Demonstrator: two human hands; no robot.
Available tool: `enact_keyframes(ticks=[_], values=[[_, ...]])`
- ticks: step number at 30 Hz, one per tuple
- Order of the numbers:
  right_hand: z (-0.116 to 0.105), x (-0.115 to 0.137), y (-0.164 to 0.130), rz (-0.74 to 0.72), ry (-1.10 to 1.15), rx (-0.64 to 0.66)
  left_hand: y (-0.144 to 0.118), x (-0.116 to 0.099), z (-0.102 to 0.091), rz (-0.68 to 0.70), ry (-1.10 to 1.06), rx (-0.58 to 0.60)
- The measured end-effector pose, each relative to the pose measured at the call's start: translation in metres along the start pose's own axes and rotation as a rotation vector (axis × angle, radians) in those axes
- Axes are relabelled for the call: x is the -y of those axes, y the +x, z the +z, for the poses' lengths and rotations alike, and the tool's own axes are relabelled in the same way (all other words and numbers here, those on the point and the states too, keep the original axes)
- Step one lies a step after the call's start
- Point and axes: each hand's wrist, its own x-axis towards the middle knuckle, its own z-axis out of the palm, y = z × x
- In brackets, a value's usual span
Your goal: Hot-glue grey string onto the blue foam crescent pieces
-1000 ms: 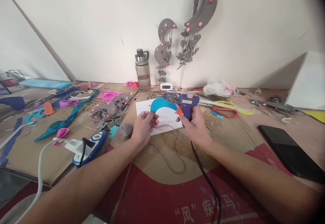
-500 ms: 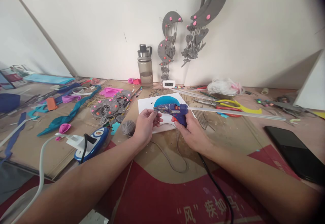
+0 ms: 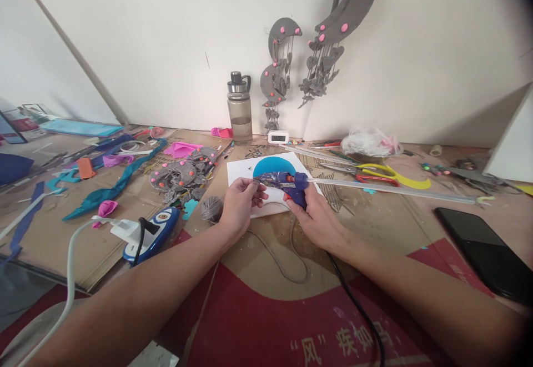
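Observation:
In the head view, my right hand (image 3: 310,209) is wrapped round the handle of a blue glue gun (image 3: 295,192). A long clear glue stick (image 3: 375,188) juts from the gun's back end toward the right. My left hand (image 3: 244,197) is closed in a pinch right at the gun's nozzle; what the fingertips hold is too small to make out. Beneath both hands lies a white sheet (image 3: 239,167) with a blue round piece (image 3: 272,164) on it. A ball of grey yarn (image 3: 211,209) rests beside my left wrist, and a loose grey strand (image 3: 287,275) curves over the cardboard below.
Scissors (image 3: 375,175) and a phone (image 3: 483,250) lie to the right. A water bottle (image 3: 240,111) and a small digital clock (image 3: 278,137) stand at the back wall. A blue-white power strip (image 3: 156,234) sits left, near grey felt pieces (image 3: 179,175). The gun's black cord (image 3: 353,300) trails forward.
Both hands and the glue gun hold nearly the same place. The whole view has shifted very slightly.

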Motion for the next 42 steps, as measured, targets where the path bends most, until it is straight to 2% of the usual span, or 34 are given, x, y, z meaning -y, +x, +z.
enact_keyframes(ticks=[29,34,42], values=[[0.0019,-0.0004,-0.0001,-0.032,-0.075,-0.019,0.0017,0.0025,-0.001,0.044,0.006,-0.018],[0.0022,0.0007,-0.0008,0.0,-0.086,-0.015,0.0013,0.0035,-0.0003,0.042,0.015,-0.014],[0.0042,-0.0038,-0.001,-0.031,-0.145,-0.071,0.0016,0.0018,-0.0015,0.079,0.002,-0.025]])
